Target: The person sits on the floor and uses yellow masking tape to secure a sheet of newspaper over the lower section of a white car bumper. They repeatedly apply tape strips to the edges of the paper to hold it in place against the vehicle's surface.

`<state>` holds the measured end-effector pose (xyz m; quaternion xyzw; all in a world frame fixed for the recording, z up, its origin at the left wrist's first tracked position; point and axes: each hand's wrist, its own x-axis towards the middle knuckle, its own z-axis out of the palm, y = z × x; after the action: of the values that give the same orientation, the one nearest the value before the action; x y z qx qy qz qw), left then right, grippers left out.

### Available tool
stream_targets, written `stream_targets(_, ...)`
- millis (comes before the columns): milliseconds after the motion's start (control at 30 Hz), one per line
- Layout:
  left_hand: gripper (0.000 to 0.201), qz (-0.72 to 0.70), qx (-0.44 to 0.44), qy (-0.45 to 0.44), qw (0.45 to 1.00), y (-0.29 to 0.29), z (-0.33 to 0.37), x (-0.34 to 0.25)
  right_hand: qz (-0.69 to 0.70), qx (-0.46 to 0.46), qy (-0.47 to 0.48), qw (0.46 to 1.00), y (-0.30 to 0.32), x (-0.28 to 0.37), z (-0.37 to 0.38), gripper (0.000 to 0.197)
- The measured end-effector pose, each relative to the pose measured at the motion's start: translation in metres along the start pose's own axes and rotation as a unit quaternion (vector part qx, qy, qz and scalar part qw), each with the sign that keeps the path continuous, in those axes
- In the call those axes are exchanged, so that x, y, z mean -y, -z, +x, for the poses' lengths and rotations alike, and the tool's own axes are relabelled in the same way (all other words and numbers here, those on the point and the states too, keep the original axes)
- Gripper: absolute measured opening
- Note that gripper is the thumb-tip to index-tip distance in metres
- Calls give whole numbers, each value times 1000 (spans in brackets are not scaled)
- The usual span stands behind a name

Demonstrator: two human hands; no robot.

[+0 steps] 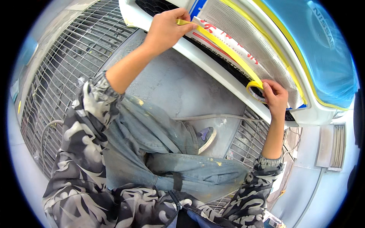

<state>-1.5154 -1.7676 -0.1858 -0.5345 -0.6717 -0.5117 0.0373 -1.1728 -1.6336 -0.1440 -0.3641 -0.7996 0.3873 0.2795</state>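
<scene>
A strip of yellow masking tape [226, 43] stretches taut between my hands, along the lower edge of a newspaper sheet [272, 43] that covers part of a white car bumper [220, 62]. My left hand [167, 32] pinches the strip's free end between thumb and fingers, near the sheet's upper left corner. At the other end, my right hand [274, 95] grips the masking tape roll [249, 91] by its side, close to the sheet's lower right corner. Whether the strip touches the paper along its whole length, I cannot tell.
Blue masking film [323, 57] covers the car's upper part, edged with yellow tape. Dark mesh [152, 5] shows in the bumper's left opening. Metal floor grating [49, 87] lies at the left, and a hose [213, 117] crosses the floor by my shoe [206, 138].
</scene>
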Motion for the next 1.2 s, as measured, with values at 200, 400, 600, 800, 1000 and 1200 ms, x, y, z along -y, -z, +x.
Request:
stream_targets(200,24,-80,-77,48,993,-21,3,9,-19,3,1,1000,-4,1,0,15)
stream_targets(400,26,-136,-101,79,982,-24,1,16,-16,-3,-5,1000,-10,3,-3,15)
stream_targets(600,26,-235,-115,151,953,-30,0,26,-17,-1,-1,1000,-14,5,-3,15)
stream_targets(800,26,-295,-110,200,928,-26,-3,25,-30,1,-6,1000,-13,3,-5,15)
stream_targets(1000,21,-343,-122,230,903,-26,-5,20,-23,5,-9,1000,-14,2,-3,16)
stream_targets(1200,18,-120,-95,103,983,-25,-23,2,-20,6,-10,1000,-7,-4,1,17)
